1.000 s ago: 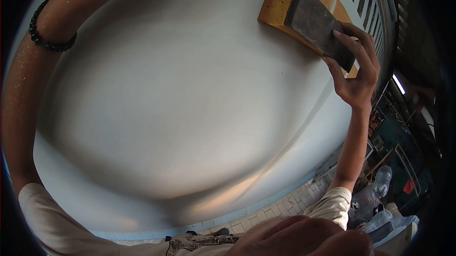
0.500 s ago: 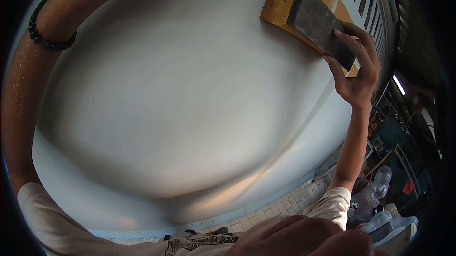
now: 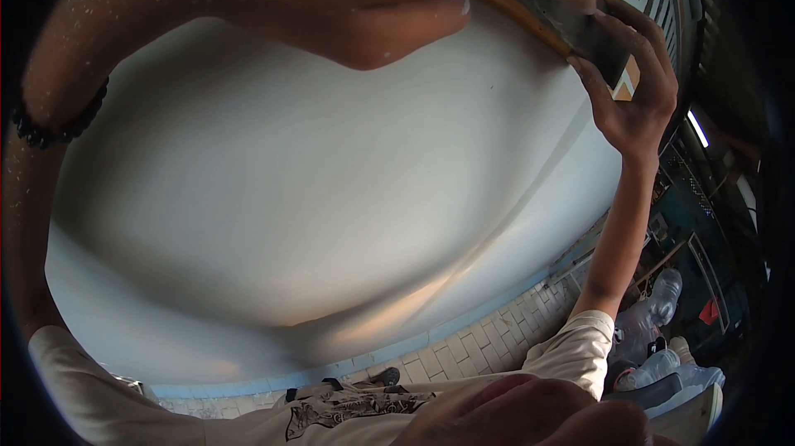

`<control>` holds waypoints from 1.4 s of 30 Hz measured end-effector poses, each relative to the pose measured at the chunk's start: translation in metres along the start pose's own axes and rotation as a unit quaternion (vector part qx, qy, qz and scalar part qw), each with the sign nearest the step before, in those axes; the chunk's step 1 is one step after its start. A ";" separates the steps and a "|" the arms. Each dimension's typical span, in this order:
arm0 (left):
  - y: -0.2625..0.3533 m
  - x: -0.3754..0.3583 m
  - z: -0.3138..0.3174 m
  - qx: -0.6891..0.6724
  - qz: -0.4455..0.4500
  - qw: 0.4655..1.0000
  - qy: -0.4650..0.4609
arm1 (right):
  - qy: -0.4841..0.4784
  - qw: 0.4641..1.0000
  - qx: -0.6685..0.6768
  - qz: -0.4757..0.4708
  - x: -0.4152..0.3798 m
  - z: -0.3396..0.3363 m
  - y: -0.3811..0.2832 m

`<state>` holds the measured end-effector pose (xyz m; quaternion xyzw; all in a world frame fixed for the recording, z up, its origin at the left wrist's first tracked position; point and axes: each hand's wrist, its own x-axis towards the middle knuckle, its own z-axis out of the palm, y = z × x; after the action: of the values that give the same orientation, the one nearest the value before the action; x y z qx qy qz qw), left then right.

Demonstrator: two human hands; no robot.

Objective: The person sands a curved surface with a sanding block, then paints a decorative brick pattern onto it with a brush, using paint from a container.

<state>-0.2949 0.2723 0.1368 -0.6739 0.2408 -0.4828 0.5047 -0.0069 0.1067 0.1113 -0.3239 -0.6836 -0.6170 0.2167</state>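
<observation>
Because the sponge block [image 3: 530,24] lies with its dark backing [image 3: 611,57] turned towards us and its yellow side towards the pale wall [image 3: 331,164], we judge that the stiffer face is left outward to give our fingers a firm hold. Our right hand [image 3: 638,119] pinches the near end, thumb at the yellow edge and fingers bent over the backing, with a gap in the palm; such a light grip probably leaves room to tilt the block. Our left hand [image 3: 414,28] reaches across the top of the view and covers the far end, perhaps to steady it, though we cannot tell whether it touches, and its grip is hidden.

Counting, we have one sponge block, high up by the wall, and two hands, with one beaded bracelet [image 3: 50,138] on the left wrist. Low on our right we see at least two clear bottles [image 3: 665,293], too jumbled to number exactly, and one red scrap [image 3: 708,312]. Above them shines one strip light [image 3: 698,128]. Paving bricks [image 3: 464,351], too many to count, run along the wall's foot.
</observation>
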 end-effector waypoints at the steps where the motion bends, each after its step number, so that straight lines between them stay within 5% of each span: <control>1: 0.002 0.000 0.002 -0.001 0.003 1.000 -0.006 | -0.001 1.000 0.000 -0.002 0.000 0.000 0.001; 35: 0.019 -0.007 0.031 0.017 0.039 0.997 -0.067 | -0.039 0.997 -0.063 0.023 0.001 0.013 -0.001; 42: 0.022 -0.005 0.025 0.026 0.043 0.995 -0.082 | -0.056 0.996 -0.045 -0.046 0.012 0.012 -0.004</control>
<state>-0.2712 0.2788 0.1143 -0.6868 0.2148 -0.4096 0.5607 -0.0169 0.1205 0.1145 -0.3359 -0.6802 -0.6375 0.1345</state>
